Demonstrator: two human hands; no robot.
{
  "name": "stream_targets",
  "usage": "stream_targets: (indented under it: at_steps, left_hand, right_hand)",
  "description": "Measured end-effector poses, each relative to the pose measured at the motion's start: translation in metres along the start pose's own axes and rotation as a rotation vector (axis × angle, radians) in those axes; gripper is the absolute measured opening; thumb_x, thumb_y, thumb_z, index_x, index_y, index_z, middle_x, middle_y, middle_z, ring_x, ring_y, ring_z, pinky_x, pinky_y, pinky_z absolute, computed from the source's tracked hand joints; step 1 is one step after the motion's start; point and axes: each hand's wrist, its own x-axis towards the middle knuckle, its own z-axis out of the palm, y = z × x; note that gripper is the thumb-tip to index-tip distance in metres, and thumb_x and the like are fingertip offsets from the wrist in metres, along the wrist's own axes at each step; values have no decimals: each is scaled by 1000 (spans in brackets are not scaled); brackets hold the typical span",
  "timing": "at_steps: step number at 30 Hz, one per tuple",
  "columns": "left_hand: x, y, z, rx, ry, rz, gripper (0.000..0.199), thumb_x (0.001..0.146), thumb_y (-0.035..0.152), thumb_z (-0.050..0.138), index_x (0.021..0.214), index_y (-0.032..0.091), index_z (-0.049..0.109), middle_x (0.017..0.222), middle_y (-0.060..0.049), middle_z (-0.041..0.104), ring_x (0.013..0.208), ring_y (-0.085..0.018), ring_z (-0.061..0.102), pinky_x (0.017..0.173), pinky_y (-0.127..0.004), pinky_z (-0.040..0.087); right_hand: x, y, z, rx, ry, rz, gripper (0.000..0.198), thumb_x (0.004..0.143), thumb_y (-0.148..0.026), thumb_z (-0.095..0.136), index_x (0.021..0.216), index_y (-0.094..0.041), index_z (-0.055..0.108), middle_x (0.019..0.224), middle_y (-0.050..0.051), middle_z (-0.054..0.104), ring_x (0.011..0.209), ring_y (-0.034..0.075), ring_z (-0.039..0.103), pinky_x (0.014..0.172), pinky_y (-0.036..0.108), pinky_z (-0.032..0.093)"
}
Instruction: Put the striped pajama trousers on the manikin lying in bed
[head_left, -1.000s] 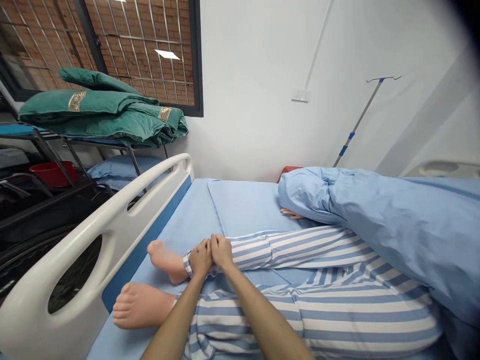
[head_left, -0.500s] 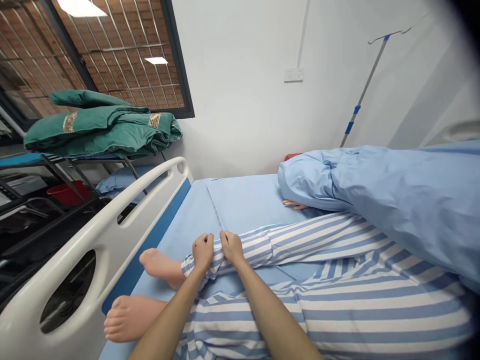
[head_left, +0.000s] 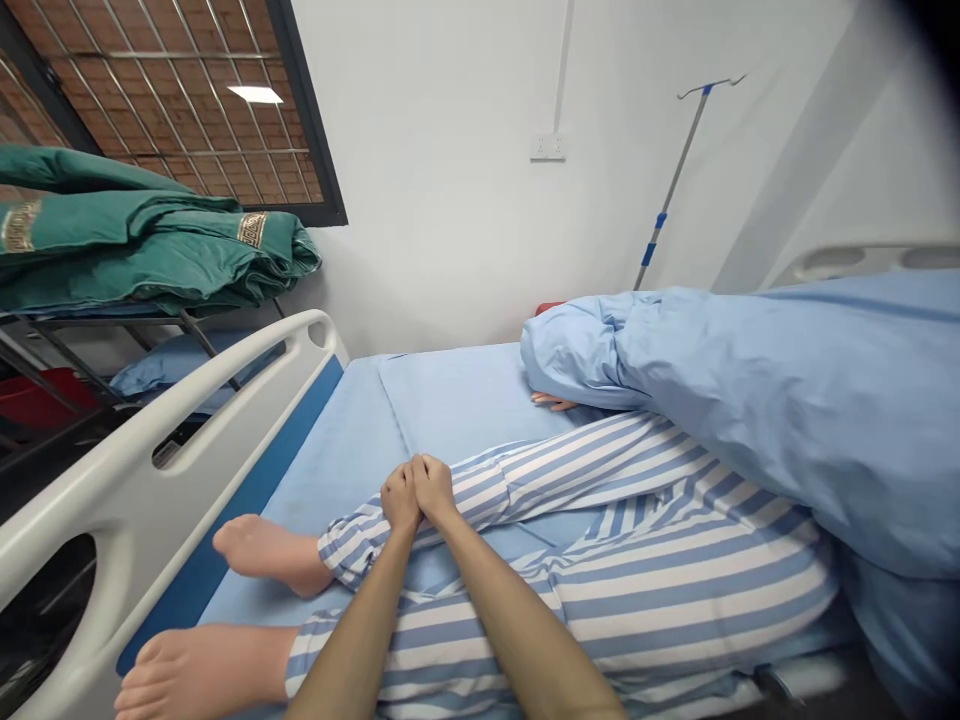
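Fingers [head_left: 430,470] curled on striped trousers [head_left: 637,572], blue sheet [head_left: 457,395]

Open room over the bed sheet [head_left: 461,385] beyond the far trouser leg [head_left: 510,480], bounded on the left by the footboard [head_left: 180,510] and on the right by the bulky blue cover [head_left: 750,410]. Footboard cut through in places, otherwise solid. Passage blocked between left hand [head_left: 400,495] and right hand [head_left: 435,487], set edge to edge over the far trouser leg. Wedge-shaped gap between left forearm [head_left: 360,630] and right forearm [head_left: 510,620], widest toward the camera, above the near trouser leg [head_left: 675,610]. Narrow strip of sheet between both trouser legs, crossed by the forearms. Gap between far foot [head_left: 274,552] and near foot [head_left: 206,665], closed off leftward by the footboard.
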Motion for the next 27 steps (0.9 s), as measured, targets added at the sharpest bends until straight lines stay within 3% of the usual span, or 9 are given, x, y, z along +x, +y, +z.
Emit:
stream_targets:
  at_steps: [5, 8, 14, 18, 24, 27]
  left_hand:
    - [2, 3, 0, 24, -19, -53, 35, 78, 30, 25, 60, 18, 53, 70, -6, 59, 61, -13, 45, 56, -24, 26]
    - [2, 4, 2, 59, -9, -75, 36, 77, 32, 26, 57, 18, 53, 69, -6, 60, 60, -14, 44, 54, -25, 25]
    - [-2, 4, 4, 78, 7, -66, 37, 76, 34, 27, 53, 18, 51, 61, -6, 57, 56, -13, 41, 52, -23, 25]
    - [0, 7, 3, 52, -2, -50, 34, 74, 34, 29, 50, 18, 48, 56, -3, 53, 53, -12, 39, 51, -23, 25]
    - [20, 49, 1, -224, -153, 21, 32, 69, 34, 33, 42, 18, 40, 41, 2, 40, 47, -9, 37, 49, -22, 28]
    - [20, 70, 13, -353, -145, 4, 32, 70, 35, 31, 45, 18, 41, 42, 2, 40, 46, -9, 37, 49, -21, 29]
  right_hand:
    - [23, -12, -25, -88, -127, -108, 37, 78, -31, 32, 47, -16, 44, 44, -4, 37, 46, 7, 30, 46, 20, 21]
    - [37, -12, -46, -143, -103, -201, 37, 79, -31, 33, 47, -15, 45, 45, -4, 36, 47, 6, 29, 47, 20, 20]
    - [29, 20, -60, -307, -69, -132, 36, 81, -30, 34, 51, -16, 49, 48, -1, 45, 48, 8, 33, 49, 23, 18]
    - [22, 32, -59, -283, -49, -141, 37, 82, -32, 31, 54, -17, 51, 50, 0, 47, 50, 9, 36, 51, 23, 19]
    - [31, 34, -63, -92, -3, -99, 42, 83, -35, 26, 51, -16, 45, 47, -3, 42, 48, 8, 35, 49, 20, 22]
    - [35, 36, -65, 9, 16, -60, 42, 82, -37, 26, 50, -16, 43, 46, -4, 39, 48, 8, 34, 48, 20, 23]
